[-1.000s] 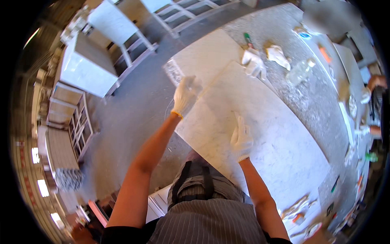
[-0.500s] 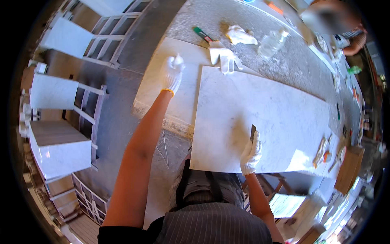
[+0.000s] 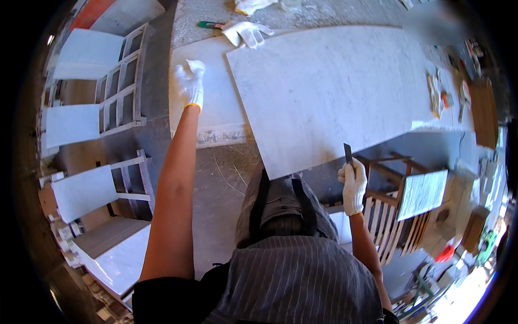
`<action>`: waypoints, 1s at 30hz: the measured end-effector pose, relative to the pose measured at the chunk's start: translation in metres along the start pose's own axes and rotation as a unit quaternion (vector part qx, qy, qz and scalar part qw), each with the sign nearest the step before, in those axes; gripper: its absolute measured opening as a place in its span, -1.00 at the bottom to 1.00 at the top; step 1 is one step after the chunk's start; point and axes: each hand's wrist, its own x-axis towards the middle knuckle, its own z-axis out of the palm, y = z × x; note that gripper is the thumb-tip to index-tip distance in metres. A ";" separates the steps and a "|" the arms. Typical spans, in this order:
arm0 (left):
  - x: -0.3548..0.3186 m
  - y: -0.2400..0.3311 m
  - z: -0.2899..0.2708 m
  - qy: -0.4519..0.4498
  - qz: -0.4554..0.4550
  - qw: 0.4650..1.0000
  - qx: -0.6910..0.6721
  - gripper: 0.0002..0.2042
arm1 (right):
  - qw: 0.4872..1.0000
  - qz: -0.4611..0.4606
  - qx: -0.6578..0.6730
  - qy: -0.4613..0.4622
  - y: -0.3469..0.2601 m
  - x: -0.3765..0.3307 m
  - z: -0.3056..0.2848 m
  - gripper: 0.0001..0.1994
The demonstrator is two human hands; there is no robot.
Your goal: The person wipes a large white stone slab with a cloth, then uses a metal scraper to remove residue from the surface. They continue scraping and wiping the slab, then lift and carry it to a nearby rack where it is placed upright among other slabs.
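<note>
A pale, grey-veined stone slab (image 3: 329, 89) lies over another white slab (image 3: 208, 56), its near corner reaching toward my apron. My left hand (image 3: 189, 86), in a white knit glove, is over the lower slab's left end. Its fingers are curled round something whitish that I cannot make out. Just off the upper slab's front edge, my gloved right hand (image 3: 353, 186) is closed on a thin dark scraper blade (image 3: 348, 153), which points up and away from me. A spare white glove (image 3: 248, 33) rests at the slab's far edge beside a green-handled tool (image 3: 210, 25).
White panels (image 3: 81, 125) on pale frames stand on the floor to the left. At the right end of the table lie more gloves (image 3: 435, 94) and small tools. A wooden rack (image 3: 386, 221) stands below the table on the right. Another person, blurred, is at the far right.
My view has turned and shifted, so the slabs appear higher and rotated. My right hand has moved from over the slab to off its front edge, still holding the blade. My left hand stays closed.
</note>
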 end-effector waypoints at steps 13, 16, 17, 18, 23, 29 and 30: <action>-0.225 0.093 -0.060 -0.245 0.336 0.908 -0.050 -0.25 | 0.988 0.119 0.060 0.080 0.087 -0.142 -0.047 -0.81; -0.230 0.119 -0.037 -0.284 0.383 0.879 0.027 -0.21 | 0.983 0.122 0.076 0.117 0.091 -0.153 -0.039 -0.80; -0.229 0.124 -0.030 -0.282 0.398 0.873 0.015 -0.19 | 0.980 0.121 0.084 0.130 0.090 -0.155 -0.033 -0.80; -0.228 0.127 -0.023 -0.292 0.414 0.861 0.037 -0.20 | 0.979 0.120 0.089 0.142 0.088 -0.155 -0.025 -0.79; -0.206 0.107 -0.024 -0.366 0.462 0.808 0.003 -0.30 | 0.970 0.129 0.117 0.170 0.060 -0.160 0.021 -0.77; -0.153 0.112 -0.023 -0.539 0.453 0.700 -0.123 -0.50 | 0.958 0.126 0.123 0.224 0.062 -0.182 0.082 -0.79; -0.146 0.118 -0.012 -0.520 0.513 0.674 -0.114 -0.50 | 0.961 0.089 0.079 0.248 0.064 -0.186 0.092 -0.79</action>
